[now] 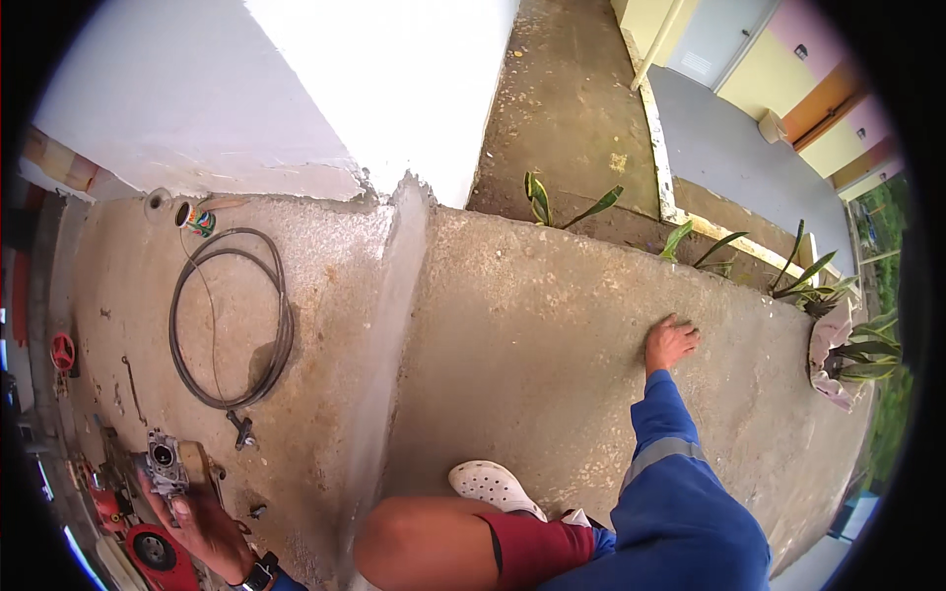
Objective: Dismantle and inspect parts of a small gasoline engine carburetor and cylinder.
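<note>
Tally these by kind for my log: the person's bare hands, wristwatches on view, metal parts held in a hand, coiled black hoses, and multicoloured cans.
Hands: 2 (left hand, right hand)
Wristwatch: 1
Held metal part: 1
Coiled black hose: 1
Multicoloured can: 1
Total: 6

I note one grey metal carburettor-like part [171,477], irregular in outline, held in my left hand [205,532], projecting beyond the thumb, its round dark bore [163,455] facing the camera.
</note>
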Demonstrator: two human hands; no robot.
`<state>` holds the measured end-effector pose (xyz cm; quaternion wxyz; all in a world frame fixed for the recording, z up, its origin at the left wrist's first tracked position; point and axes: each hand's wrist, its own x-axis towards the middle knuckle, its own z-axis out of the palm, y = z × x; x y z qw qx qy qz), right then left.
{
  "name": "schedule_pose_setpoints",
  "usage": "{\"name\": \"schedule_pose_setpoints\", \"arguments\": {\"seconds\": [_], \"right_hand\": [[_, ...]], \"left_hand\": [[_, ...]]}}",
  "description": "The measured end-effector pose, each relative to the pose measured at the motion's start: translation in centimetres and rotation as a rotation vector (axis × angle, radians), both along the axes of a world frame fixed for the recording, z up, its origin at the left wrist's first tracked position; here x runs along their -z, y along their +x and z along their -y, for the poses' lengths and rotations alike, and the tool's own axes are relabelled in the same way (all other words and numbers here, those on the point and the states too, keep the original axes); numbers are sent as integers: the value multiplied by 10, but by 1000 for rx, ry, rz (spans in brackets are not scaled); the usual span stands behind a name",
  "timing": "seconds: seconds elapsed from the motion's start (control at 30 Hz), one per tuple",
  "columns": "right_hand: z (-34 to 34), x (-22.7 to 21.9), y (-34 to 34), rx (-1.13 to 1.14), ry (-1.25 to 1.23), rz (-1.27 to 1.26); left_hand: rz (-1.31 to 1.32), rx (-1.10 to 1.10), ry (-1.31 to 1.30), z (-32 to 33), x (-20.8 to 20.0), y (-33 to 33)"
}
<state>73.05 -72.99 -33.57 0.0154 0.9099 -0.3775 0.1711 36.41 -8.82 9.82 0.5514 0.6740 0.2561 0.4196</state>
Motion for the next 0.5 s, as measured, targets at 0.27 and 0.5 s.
{"name": "schedule_pose_setpoints", "arguments": {"seconds": [0.27,0.5], "right_hand": [[-27,-25,14,25,129,-106],[-27,-32,15,-12,170,-130]], "left_hand": [[118,-25,-59,1,-76,85],[-5,-223,21,114,-108,242]]}}
